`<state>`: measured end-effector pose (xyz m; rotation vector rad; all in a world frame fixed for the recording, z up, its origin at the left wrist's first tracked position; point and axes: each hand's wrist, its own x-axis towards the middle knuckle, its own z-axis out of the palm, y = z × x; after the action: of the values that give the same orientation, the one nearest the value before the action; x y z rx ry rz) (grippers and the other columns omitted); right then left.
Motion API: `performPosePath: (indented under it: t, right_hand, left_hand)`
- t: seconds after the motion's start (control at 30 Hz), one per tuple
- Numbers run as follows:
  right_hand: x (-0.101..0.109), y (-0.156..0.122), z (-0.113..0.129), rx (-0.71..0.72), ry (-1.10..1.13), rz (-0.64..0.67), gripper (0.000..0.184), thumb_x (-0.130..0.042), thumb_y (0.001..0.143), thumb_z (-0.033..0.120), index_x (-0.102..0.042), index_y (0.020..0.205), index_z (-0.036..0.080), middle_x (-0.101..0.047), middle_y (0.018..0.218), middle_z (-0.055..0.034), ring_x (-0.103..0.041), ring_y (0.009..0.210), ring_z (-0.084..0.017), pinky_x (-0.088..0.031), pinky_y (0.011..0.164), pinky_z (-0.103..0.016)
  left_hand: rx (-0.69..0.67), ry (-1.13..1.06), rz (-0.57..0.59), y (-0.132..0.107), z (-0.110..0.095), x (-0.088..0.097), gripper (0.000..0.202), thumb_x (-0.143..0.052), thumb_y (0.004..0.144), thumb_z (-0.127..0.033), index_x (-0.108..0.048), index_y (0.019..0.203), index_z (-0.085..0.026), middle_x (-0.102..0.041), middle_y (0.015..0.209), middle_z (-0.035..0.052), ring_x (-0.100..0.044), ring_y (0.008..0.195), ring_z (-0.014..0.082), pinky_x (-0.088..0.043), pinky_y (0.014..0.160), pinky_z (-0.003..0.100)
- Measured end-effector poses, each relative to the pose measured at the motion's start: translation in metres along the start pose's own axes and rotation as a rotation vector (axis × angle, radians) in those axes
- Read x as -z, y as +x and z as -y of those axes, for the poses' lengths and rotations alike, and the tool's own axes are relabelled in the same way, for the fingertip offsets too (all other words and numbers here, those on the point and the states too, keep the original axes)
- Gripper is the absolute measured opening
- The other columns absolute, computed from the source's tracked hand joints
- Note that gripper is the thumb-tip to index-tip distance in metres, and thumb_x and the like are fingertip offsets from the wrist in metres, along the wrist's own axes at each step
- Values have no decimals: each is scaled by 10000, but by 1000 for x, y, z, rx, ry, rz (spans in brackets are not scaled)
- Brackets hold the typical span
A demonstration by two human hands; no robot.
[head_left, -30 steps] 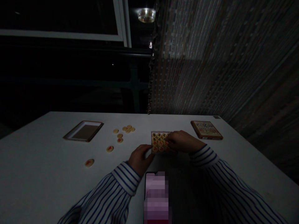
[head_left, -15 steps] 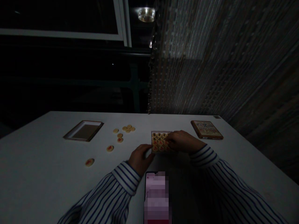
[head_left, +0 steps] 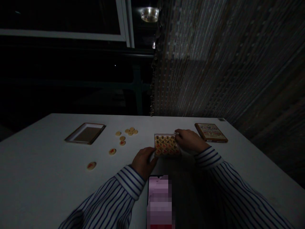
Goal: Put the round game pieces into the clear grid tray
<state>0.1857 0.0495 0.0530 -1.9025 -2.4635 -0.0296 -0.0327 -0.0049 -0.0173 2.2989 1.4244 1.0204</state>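
Note:
A small square box (head_left: 166, 145) packed with several round wooden game pieces sits mid-table. My left hand (head_left: 143, 162) rests at its near-left corner, fingers curled against the edge. My right hand (head_left: 190, 140) is at the box's right side, fingertips pinched at the far-right corner. Whether it holds a piece is hidden. Several loose pieces (head_left: 126, 135) lie left of the box, with two more (head_left: 91, 165) nearer the front left.
An empty box lid or tray (head_left: 85, 134) lies at the far left. A printed flat box (head_left: 211, 132) lies at the far right. A lit phone (head_left: 159, 200) lies on the white table (head_left: 43, 178) below my hands. A beaded curtain hangs behind.
My right hand has slid from over the box's middle to its right edge, uncovering more of the pieces. My left hand stays put.

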Motion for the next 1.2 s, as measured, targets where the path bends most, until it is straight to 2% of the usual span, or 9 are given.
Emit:
performPosePath:
  t: [0.17,0.33,0.5,0.67,0.87,1.2]
  right_hand:
    - [-12,5,-2,-23,60,65,378,-270,846,277,-508,1106,139,-598,1042,-133,-563,921,-206,-366,753,-275]
    - [-17,8,-4,5,117,69,360,-269,845,248,-529,1060,122,-596,1042,-144,-557,936,-202,-364,761,-265]
    - [-18,9,-4,24,133,76,336,-267,841,224,-550,994,126,-619,979,-135,-571,901,-198,-372,739,-258]
    - [-18,8,-4,18,153,78,324,-296,829,209,-532,1036,131,-599,1036,-132,-553,942,-189,-360,765,-249]
    - [-19,9,-6,35,169,75,305,-295,830,224,-555,963,136,-625,957,-126,-574,888,-188,-373,724,-244]
    - [-20,10,-6,33,173,69,303,-308,834,232,-545,995,133,-623,971,-124,-566,906,-176,-362,740,-229]
  left_hand:
    - [-3,80,16,0,1,-1,321,-561,707,-235,-558,1020,-165,-637,980,70,-568,905,206,-460,802,354]
    - [22,93,60,1,0,0,354,-566,704,-218,-556,1051,-154,-638,994,70,-561,922,206,-449,821,345]
    - [40,123,80,1,0,0,364,-549,716,-238,-551,1073,-166,-641,964,73,-559,919,207,-447,815,336]
    - [54,135,104,0,3,-2,368,-529,729,-249,-544,1084,-152,-637,949,87,-554,912,210,-441,810,340]
    - [64,111,110,0,4,-2,365,-511,744,-253,-538,1095,-154,-634,971,81,-544,925,210,-434,822,346]
    - [89,111,125,2,-1,2,340,-517,738,-212,-559,1071,-158,-644,965,73,-554,919,199,-438,825,332]
